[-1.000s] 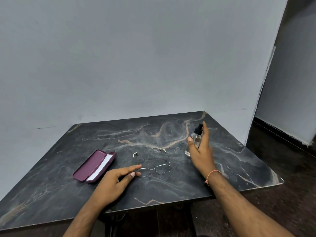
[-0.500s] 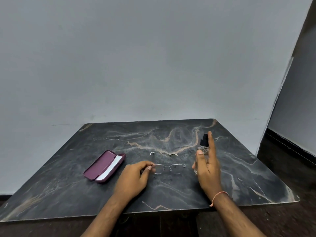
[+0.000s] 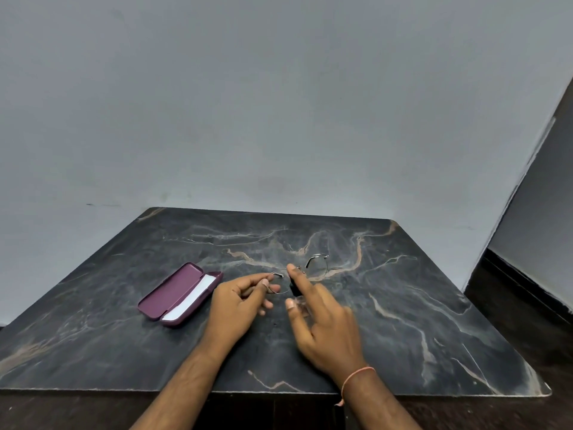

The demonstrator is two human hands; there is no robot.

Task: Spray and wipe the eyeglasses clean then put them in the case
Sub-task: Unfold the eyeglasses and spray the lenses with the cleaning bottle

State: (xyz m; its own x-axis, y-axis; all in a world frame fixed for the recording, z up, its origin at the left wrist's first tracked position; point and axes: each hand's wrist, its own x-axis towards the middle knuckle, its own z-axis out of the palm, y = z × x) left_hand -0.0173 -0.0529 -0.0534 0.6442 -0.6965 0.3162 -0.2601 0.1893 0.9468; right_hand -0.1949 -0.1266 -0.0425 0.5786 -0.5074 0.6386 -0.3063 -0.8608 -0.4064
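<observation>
Thin metal-framed eyeglasses [image 3: 316, 266] are lifted over the middle of the dark marble table [image 3: 418, 321]. My left hand [image 3: 238, 302] pinches their left end between thumb and forefinger. My right hand [image 3: 322, 324] holds a small clear spray bottle [image 3: 296, 290] with a black top just in front of the lenses, forefinger stretched up over the nozzle and thumb against the bottle's side. Most of the bottle is hidden by my fingers. The maroon case [image 3: 179, 294] lies open to the left, with a white cloth [image 3: 193, 297] inside it.
A grey wall rises right behind the table. On the right a wall corner and dark floor [image 3: 527, 321] border the table's right edge. The near table edge runs just below my wrists.
My left hand has lifted the glasses off the table. My right hand has brought the spray bottle leftward, from the table's right side to just in front of the lenses. The camera has tilted.
</observation>
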